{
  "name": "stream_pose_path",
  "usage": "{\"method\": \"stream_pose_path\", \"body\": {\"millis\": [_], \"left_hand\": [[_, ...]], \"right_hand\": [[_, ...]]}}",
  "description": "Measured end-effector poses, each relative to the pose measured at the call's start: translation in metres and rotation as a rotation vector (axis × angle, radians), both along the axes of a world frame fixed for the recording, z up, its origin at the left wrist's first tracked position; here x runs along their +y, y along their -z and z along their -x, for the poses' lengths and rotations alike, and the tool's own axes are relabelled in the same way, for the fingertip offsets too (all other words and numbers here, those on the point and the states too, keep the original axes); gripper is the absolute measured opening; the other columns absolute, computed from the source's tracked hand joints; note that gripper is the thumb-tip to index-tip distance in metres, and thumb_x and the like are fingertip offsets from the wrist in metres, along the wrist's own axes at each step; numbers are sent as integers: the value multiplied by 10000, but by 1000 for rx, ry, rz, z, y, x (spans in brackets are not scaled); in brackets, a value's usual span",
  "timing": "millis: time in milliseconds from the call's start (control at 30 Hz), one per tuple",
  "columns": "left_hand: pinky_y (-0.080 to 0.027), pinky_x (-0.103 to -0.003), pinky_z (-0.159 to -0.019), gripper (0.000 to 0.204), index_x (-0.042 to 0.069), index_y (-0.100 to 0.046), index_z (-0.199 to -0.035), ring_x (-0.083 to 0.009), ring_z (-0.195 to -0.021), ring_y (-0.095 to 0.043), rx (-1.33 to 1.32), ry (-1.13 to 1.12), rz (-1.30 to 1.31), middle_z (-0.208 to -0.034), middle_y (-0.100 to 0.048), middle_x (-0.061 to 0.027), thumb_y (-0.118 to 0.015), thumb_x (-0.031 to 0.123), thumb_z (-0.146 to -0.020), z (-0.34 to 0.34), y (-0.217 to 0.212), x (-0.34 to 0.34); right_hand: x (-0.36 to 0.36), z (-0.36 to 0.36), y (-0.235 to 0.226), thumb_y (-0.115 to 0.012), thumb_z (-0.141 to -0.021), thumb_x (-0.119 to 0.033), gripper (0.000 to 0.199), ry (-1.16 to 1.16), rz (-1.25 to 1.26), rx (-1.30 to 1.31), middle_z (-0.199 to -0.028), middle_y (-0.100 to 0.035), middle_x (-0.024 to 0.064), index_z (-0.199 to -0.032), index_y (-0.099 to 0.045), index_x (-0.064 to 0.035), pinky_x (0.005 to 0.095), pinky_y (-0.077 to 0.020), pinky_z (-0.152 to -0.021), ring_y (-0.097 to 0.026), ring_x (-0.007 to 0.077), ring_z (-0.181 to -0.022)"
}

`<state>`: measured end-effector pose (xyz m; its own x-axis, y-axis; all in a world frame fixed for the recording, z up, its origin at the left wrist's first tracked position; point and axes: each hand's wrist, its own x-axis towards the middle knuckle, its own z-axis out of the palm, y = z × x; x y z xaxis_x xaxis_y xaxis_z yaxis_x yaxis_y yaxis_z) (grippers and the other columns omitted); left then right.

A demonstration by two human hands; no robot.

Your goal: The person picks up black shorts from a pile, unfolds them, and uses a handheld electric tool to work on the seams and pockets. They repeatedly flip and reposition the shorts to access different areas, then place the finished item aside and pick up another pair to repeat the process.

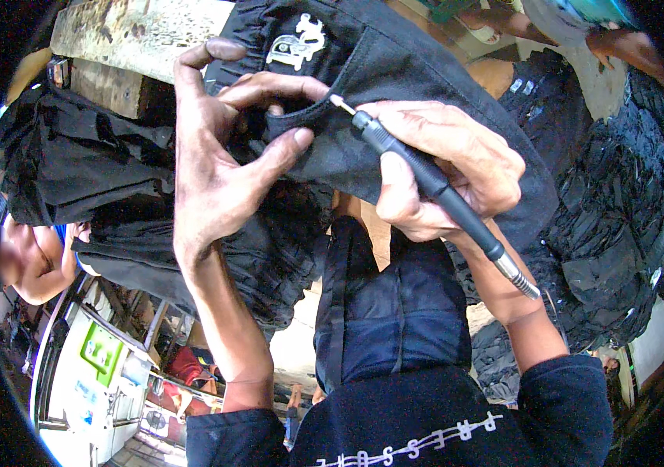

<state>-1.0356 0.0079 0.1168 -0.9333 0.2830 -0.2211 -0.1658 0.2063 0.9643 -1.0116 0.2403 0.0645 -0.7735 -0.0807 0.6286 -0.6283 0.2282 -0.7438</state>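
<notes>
A black garment with a curved pocket edge and a white printed motif lies across the upper middle. My right hand is closed round a slim black rotary handpiece, slanting from upper left to lower right. Its pale metal tip meets the pocket edge beside my left index fingertip. My left hand lies at the pocket opening, palm showing, with thumb and index finger spread apart. That index finger reaches along the opening, while another finger is partly hidden behind the cloth.
Heaped dark garments fill the right side, and more black clothing lies at left. A worn wooden board is at upper left. Another person's hand shows at upper right; another person sits at far left.
</notes>
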Motion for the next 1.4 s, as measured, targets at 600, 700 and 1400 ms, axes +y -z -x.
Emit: {"method": "stream_pose_path", "body": {"millis": [600, 700, 1400], "left_hand": [[-494, -354, -970, 770, 57, -251, -1425, -227, -1099, -693, 26, 32, 22, -1208, -770, -196, -747, -86, -853, -2, 0, 1], [-482, -351, -977, 761, 58, -257, -1419, -221, -1109, -682, 8, 17, 8, -1224, -769, -193, -745, -80, -852, -6, 0, 0], [-453, -324, -992, 775, 41, -270, -1422, -182, -1001, -596, 21, 16, 32, -1282, -774, -112, -724, -76, -805, -9, 3, -1]], "right_hand": [[-6, -5, -15, -744, -752, 17, 232, 44, -48, -99, -874, -781, 209, -979, -738, 60, 357, -644, -736, -791, 291, -766], [-8, -7, -13, -756, -745, 7, 222, 58, -41, -111, -861, -779, 200, -962, -740, 55, 352, -641, -725, -788, 285, -750], [-7, -16, -18, -713, -848, 51, 233, 160, 14, -304, -986, -778, 210, -1077, -719, 93, 328, -628, -802, -779, 249, -886]]}}
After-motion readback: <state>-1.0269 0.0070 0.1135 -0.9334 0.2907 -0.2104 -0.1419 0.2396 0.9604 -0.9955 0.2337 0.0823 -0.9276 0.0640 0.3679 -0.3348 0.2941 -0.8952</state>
